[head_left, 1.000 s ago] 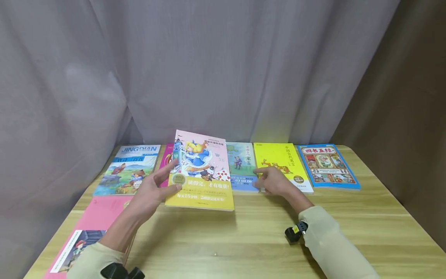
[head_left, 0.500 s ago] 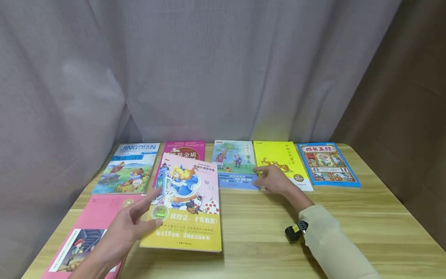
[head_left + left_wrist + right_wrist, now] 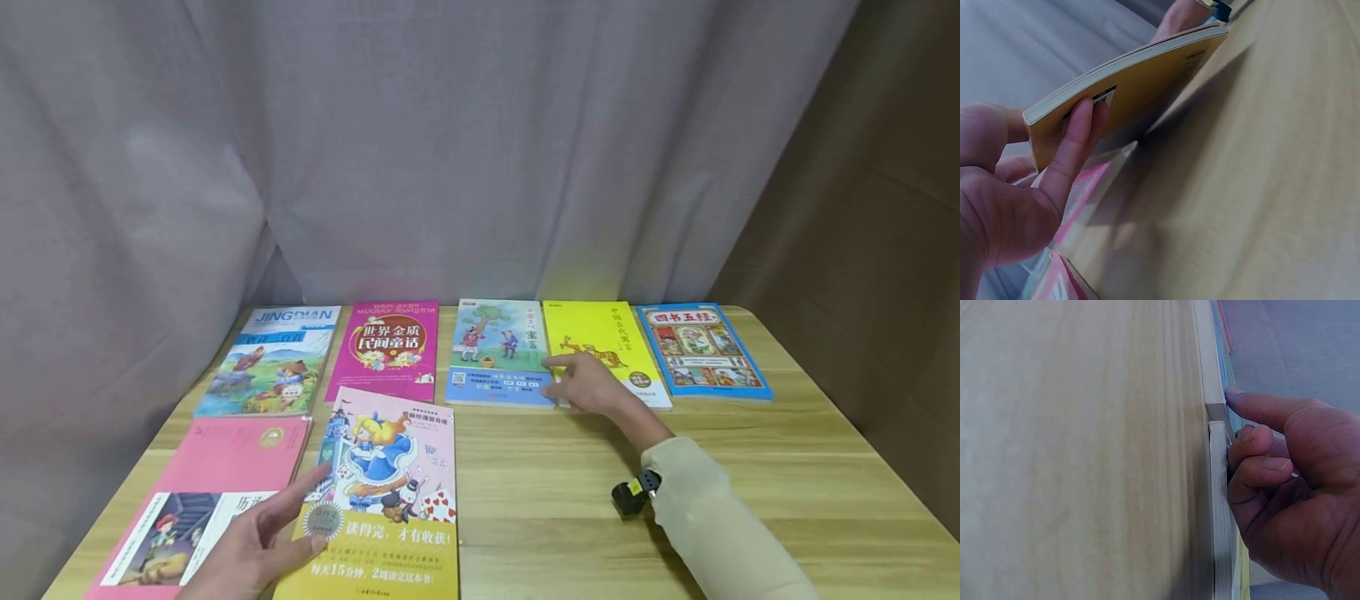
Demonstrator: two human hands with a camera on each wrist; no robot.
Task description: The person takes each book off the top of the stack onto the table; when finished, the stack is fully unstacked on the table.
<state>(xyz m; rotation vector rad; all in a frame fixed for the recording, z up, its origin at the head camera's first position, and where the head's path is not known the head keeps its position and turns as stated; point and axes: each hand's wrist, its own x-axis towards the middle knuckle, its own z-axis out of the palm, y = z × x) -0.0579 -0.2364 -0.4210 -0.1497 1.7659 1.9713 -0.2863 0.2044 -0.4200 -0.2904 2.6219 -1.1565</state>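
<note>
My left hand [image 3: 255, 533] holds a pink-and-yellow storybook [image 3: 382, 475] with a blond girl in a blue dress on its cover, at the near left in the head view. In the left wrist view, fingers [image 3: 1072, 140] lie against its yellow back, and the book is tilted above the table. My right hand [image 3: 588, 390] rests at the seam between a green-and-blue book [image 3: 491, 346] and a yellow book [image 3: 600, 342]. Seen from the right wrist, the thumb [image 3: 1260, 406] touches the green-and-blue book while other fingers bend over the yellow one.
Along the table's [image 3: 540, 500] back edge lie a "JINGDIAN" book [image 3: 270, 367], a magenta book [image 3: 386, 367] and, at the right, a blue-bordered book [image 3: 701, 354]. A pink book [image 3: 217, 454] lies at the near left, partly behind my left hand. A grey curtain [image 3: 480, 150] hangs behind.
My left hand has brought the storybook toward me and slightly left, uncovering the magenta book and more of the green-and-blue one. My right hand has stayed nearly still.
</note>
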